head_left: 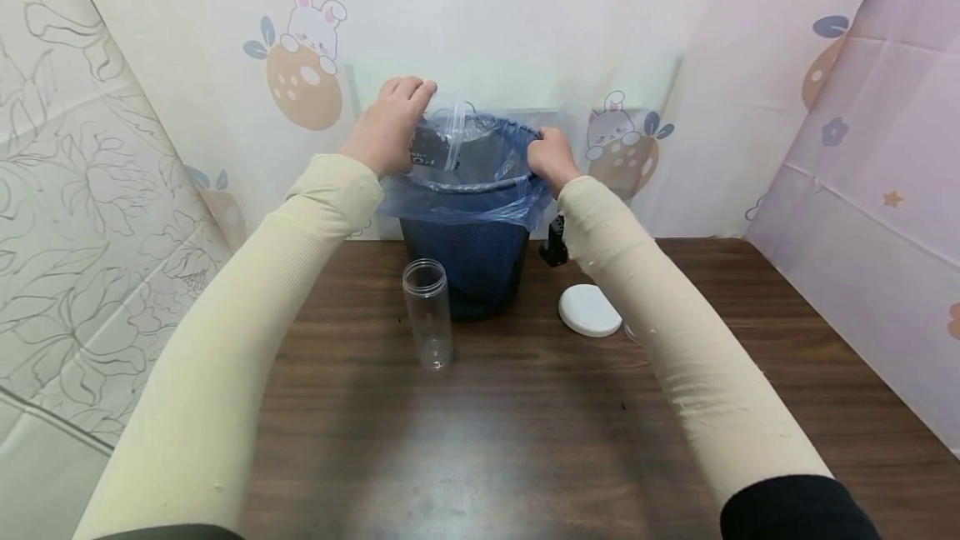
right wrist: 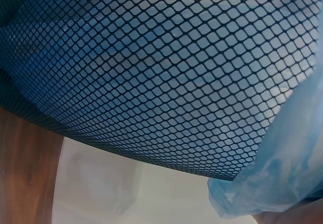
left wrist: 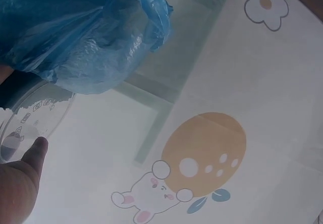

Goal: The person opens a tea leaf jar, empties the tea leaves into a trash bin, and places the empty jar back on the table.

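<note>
My left hand (head_left: pixel 386 127) grips a clear plastic jar (head_left: pixel 453 140), tilted on its side over the mouth of a black mesh trash bin (head_left: pixel 468 265). Dark material with pale lettering shows at the jar in the head view. Its round, marked base (left wrist: pixel 48 113) and a fingertip on it appear in the left wrist view. A blue trash bag (head_left: pixel 457 205) lines the bin and folds over its rim. At the bin's right side, my right hand (head_left: pixel 553 158) holds the rim and the bag edge. The bin's dark mesh (right wrist: pixel 166 72) fills the right wrist view.
A second clear jar (head_left: pixel 429 315) stands upright and uncapped in front of the bin, on the brown wooden table (head_left: pixel 465 457). To the right lies a white round lid (head_left: pixel 588 311), with a clear thing partly behind the right sleeve. A printed curtain (head_left: pixel 480 32) hangs close behind.
</note>
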A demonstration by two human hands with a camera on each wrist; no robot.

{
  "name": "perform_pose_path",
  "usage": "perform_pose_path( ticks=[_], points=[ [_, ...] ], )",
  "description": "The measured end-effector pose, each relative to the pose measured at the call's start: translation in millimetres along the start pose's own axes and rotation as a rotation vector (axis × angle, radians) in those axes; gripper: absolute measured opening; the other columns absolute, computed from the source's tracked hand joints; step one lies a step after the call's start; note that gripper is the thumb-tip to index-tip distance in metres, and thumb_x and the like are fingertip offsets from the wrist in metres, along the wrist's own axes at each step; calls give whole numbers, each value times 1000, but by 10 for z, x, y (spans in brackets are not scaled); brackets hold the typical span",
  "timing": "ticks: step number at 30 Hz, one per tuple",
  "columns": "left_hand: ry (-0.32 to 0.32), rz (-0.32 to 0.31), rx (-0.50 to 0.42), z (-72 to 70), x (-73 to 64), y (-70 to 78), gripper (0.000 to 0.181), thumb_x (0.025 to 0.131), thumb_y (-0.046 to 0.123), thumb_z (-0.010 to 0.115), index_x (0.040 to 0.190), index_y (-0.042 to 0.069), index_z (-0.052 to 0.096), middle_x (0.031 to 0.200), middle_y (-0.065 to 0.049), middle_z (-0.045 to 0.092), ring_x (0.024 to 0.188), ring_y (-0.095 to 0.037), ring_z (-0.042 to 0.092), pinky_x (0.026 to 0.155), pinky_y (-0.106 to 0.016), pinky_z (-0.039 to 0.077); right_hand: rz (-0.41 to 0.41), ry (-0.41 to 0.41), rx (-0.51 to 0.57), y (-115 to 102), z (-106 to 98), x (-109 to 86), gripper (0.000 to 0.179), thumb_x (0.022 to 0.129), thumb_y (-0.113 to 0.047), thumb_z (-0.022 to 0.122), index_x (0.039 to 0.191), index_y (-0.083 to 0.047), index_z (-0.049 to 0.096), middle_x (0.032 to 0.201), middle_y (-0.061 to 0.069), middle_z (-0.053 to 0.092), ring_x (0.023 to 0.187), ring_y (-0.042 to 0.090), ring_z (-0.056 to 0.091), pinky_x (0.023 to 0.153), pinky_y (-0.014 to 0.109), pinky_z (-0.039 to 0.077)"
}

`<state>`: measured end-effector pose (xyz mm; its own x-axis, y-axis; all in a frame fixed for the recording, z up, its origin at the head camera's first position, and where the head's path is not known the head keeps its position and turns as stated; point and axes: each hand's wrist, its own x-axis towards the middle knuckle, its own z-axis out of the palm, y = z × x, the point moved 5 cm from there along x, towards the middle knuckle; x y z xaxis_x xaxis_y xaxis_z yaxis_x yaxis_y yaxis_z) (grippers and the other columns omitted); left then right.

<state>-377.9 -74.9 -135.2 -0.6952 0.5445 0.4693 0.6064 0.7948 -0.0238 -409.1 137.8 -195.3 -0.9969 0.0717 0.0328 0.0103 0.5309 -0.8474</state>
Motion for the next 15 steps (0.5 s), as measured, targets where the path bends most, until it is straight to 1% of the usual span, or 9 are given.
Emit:
perform_pose_path(
  ticks=[5,8,15],
  points=[
    [3,5,2,-8,5,4,93,56,-16,71,141,-3,35,138,-22,39,130,-37,30,110,-39,24,-3,5,-2,-8,0,-6,57,96,-2,22,152,-8,16,158,7,15,51,13,21,59,29,28],
    [-2,6,3,-14,12,7,92,57,-17,68,142,-3,34,138,-22,38,130,-37,30,110,-39,24,-4,4,-3,-12,0,-9,57,96,-2,22,152,-8,16,158,7,15,55,14,24,62,29,30],
    [-23,-1,15,-18,32,2,93,58,-19,66,143,-2,32,140,-21,37,132,-36,28,109,-40,26,-6,1,6,-14,-7,-17,57,96,-1,22,152,-7,15,158,8,14,61,15,26,67,29,31]
  ],
)
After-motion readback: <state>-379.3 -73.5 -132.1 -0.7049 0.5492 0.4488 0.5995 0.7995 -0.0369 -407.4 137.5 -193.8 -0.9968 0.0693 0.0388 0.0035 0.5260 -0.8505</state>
